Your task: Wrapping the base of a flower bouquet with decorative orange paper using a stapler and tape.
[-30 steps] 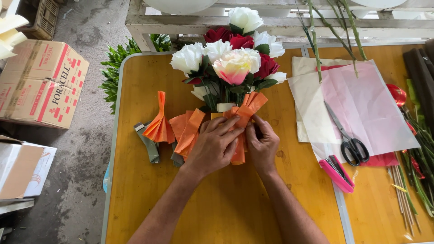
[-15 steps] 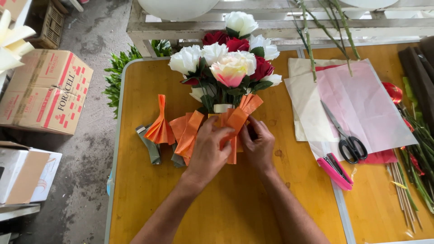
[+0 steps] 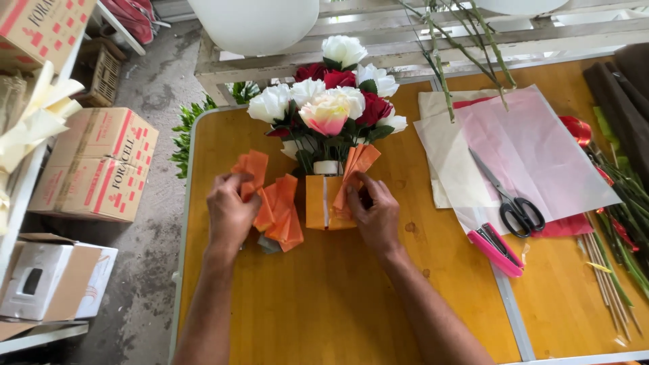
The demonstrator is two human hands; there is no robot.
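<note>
- The bouquet (image 3: 334, 111) of white, red and pink roses lies at the far middle of the wooden table (image 3: 338, 297), its stems in an orange paper wrap (image 3: 324, 201).
- The right hand (image 3: 372, 213) pinches the wrap's pleated edge.
- The left hand (image 3: 230, 213) grips the folded orange paper pieces (image 3: 280, 209) beside it.
- Scissors (image 3: 510, 199) lie on pink paper sheets (image 3: 534, 155) to the right.

A brown carton (image 3: 98, 165) with red print lies on the floor left of the table (image 3: 324, 297). Another like it (image 3: 37, 27) sits at the far left corner. Near left, an open white box (image 3: 51, 280) with brown flaps rests on a shelf.
</note>
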